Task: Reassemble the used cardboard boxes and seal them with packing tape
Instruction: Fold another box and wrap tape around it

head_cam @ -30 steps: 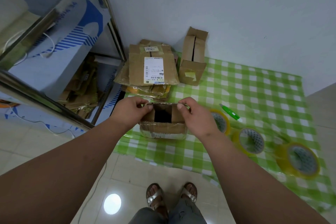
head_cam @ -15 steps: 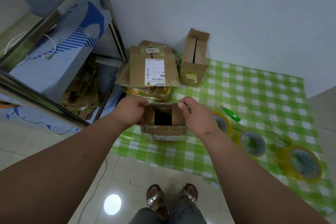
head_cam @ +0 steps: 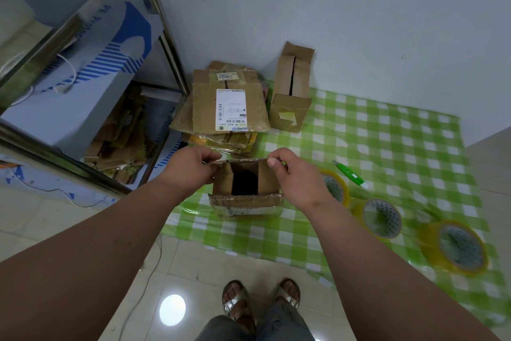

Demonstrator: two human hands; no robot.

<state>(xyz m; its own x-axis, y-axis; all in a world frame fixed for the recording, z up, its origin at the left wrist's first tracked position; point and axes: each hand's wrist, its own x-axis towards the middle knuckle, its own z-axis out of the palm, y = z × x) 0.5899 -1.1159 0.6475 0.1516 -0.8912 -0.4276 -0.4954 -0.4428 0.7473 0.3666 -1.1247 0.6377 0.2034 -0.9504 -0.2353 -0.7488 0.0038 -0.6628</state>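
Small cardboard box (head_cam: 246,188) sitting at near edge of checked floor mat (head_cam: 387,147), top open. Left hand (head_cam: 190,167) and right hand (head_cam: 296,174): fingers pinching far flap edge. Looking light, worn, creasing easily; gripping at flap corners best.

Tiled floor (head_cam: 83,219) — green checked sheet (head_cam: 387,147) spread on it. On the sheet: open box (head_cam: 246,202), upright box (head_cam: 290,108), flattened stack (head_cam: 229,108), three tape rolls (head_cam: 381,219), green cutter (head_cam: 351,174).
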